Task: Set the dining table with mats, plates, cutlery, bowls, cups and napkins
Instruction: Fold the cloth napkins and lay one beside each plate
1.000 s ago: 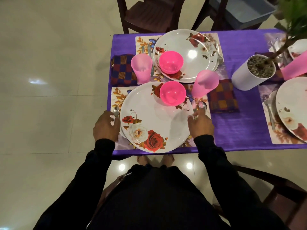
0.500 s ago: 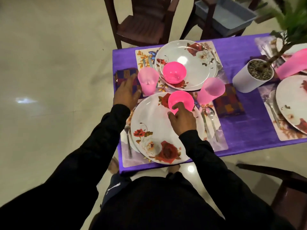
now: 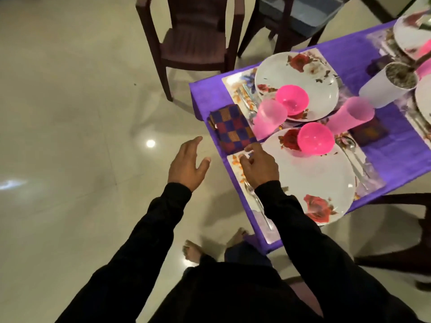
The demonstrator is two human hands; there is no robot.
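Observation:
A checked napkin (image 3: 233, 128) lies at the left edge of the purple table (image 3: 394, 150). My right hand (image 3: 258, 165) hovers over the near floral mat (image 3: 235, 160), its fingertips at the napkin's near corner, fingers curled and holding nothing that I can see. My left hand (image 3: 187, 163) hangs open over the floor, left of the table. The near rose plate (image 3: 321, 180) carries a pink bowl (image 3: 315, 139). The far plate (image 3: 300, 78) holds another pink bowl (image 3: 292, 99). Two pink cups (image 3: 268, 118) (image 3: 349, 116) lie near the plates. A fork (image 3: 258, 203) rests on the near mat under my right sleeve.
A spoon and knife (image 3: 354, 157) lie right of the near plate, with a second checked napkin (image 3: 369, 132) beyond. A white plant pot (image 3: 389, 86) stands at the right. A dark chair (image 3: 191, 40) stands beyond the table's corner, and another chair (image 3: 396, 227) near right. My bare feet (image 3: 193, 250) are below.
My left hand came off the checked napkin and drew back over the floor. My right hand left the near pink bowl and moved left to the napkin's corner. The view swung left.

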